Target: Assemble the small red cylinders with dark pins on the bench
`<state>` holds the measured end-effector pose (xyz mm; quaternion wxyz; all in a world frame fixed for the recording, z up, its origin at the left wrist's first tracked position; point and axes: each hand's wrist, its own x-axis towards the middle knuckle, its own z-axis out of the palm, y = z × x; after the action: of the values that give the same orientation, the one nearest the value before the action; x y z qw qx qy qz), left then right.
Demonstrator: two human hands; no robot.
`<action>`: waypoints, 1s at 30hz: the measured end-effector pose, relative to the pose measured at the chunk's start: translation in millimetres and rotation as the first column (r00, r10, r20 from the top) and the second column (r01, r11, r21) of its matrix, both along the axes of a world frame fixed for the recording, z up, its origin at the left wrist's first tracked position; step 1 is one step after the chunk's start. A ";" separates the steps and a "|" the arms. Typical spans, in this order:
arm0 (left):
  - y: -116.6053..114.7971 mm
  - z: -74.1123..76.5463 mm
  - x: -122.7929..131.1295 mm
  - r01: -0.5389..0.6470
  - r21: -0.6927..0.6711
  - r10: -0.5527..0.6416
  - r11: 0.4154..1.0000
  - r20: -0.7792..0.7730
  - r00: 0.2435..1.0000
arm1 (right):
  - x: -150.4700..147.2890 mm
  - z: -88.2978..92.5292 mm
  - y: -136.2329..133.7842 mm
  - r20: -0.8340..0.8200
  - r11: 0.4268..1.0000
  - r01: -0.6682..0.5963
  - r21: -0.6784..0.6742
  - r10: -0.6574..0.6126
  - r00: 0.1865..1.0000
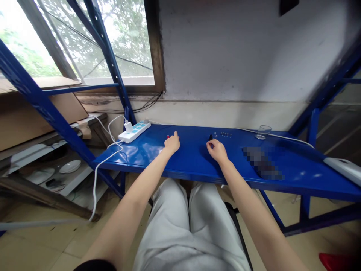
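Observation:
My left hand (172, 143) is over the left-middle part of the blue tabletop, fingers curled and one digit pointing forward. A small red object (168, 136) shows at its far edge, at the curled fingers; its kind is too small to make out. My right hand (217, 150) is further right, closed in a pinch. A small dark, upright piece (210, 137) shows at those fingertips. Just beyond, several tiny pieces (226, 134) lie in short rows, with small clear bits (215, 134) beside them.
A white power strip (134, 131) with a plugged-in cable is at the table's left end. A clear glass cup (263, 132) stands back right, before a white cable. A blurred-out dark object (262, 163) lies right of my right hand. Blue metal posts (109, 56) frame the blue table (188, 165).

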<state>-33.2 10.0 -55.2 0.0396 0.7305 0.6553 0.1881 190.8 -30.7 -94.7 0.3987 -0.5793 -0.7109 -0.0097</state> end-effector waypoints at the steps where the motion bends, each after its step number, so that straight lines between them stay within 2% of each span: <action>1: 0.8 -1.9 0.2 -0.001 0.008 0.001 1.000 -0.001 1.000 | 0.0 -0.3 0.0 -0.002 1.000 -0.006 0.004 0.006 1.000; 7: 3.2 -9.9 0.7 0.007 0.002 -0.007 1.000 -0.028 1.000 | -0.6 -0.8 -0.6 -0.011 0.999 -0.028 0.018 0.028 1.000; 13: 3.4 -10.4 2.6 -0.001 0.041 0.002 0.999 -0.032 0.999 | -1.4 -0.2 -0.8 -0.015 0.999 -0.032 0.006 0.032 0.999; 16: 6.8 -10.1 5.4 0.015 0.030 -0.017 0.999 0.049 0.999 | -1.6 0.2 -1.0 -0.018 0.999 -0.036 0.010 0.036 0.999; 18: 10.1 -12.3 9.3 0.040 0.022 -0.043 0.999 0.182 0.982 | -1.7 0.6 -1.3 -0.017 0.999 -0.039 0.009 0.039 0.999; 20: 12.6 -17.2 15.4 0.091 0.023 -0.093 0.996 0.387 0.917 | -1.8 0.8 -1.5 -0.012 0.999 -0.040 0.001 0.040 0.999; 21: 12.9 -20.4 18.9 0.123 0.026 -0.119 0.992 0.504 0.856 | -1.8 0.9 -1.5 -0.009 0.999 -0.040 -0.002 0.040 0.999; 24: 8.9 -30.0 29.3 0.212 0.050 -0.169 0.976 0.784 0.597 | -2.1 0.2 -1.1 -0.006 0.999 -0.047 0.014 0.047 0.999; 26: 2.9 -34.2 33.6 0.240 0.061 -0.170 0.969 0.870 0.463 | -2.9 -0.5 -0.8 -0.005 0.997 -0.070 0.032 0.070 0.998; 30: -8.9 -35.2 33.0 0.305 0.064 -0.170 0.950 0.926 0.337 | -7.3 -0.5 -1.8 0.002 0.993 -0.118 0.022 0.118 0.993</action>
<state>-0.3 1.2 -90.3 0.4687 0.5839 0.4174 0.5149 183.5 -32.5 -95.2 0.4045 -0.5318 -0.7440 0.0058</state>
